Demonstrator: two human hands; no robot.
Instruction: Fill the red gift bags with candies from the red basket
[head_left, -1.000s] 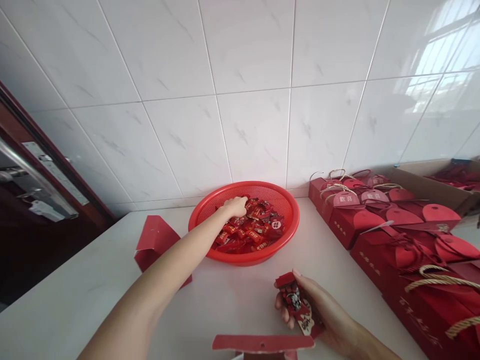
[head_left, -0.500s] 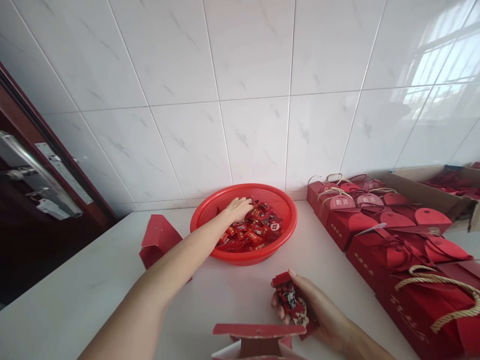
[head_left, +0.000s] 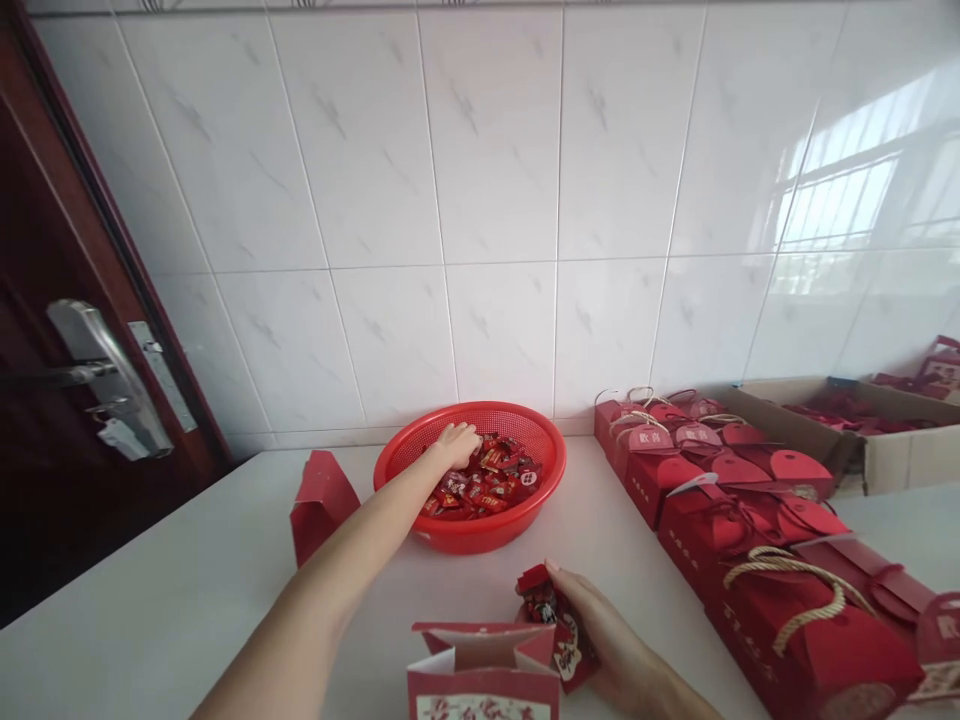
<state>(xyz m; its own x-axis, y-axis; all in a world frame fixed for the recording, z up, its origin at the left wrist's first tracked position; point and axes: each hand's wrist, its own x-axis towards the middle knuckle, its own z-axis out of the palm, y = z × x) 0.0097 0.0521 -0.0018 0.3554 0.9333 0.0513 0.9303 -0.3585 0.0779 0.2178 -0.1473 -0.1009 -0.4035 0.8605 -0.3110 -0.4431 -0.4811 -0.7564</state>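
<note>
My left hand [head_left: 457, 445] reaches into a red plastic basket [head_left: 551, 487] of small wrapped candies [head_left: 491, 487]. Its fingers curl down among the wrappers; the tips are hidden, so I cannot make out what they grip. Nearer me, my right hand [head_left: 600, 630] is closed around several red candy packets [head_left: 562, 635], held above the counter. Just left of this hand stands a red paper gift box [head_left: 484, 685] with its top unfolded and a flowered label on its front. Another red paper box [head_left: 322, 505] sits left of the basket, partly behind my left forearm.
Rows of closed red gift boxes [head_left: 720, 590] with rope handles line the right of the white counter [head_left: 150, 570]. Behind them is a cardboard carton [head_left: 911, 455] holding red items. A tiled wall [head_left: 502, 330] backs the counter; a dark door [head_left: 67, 450] is at left.
The camera view has tilted up and shifted, showing more of the open gift box. My left hand stays in the basket, its fingers a little deeper. My right hand still holds the packets.
</note>
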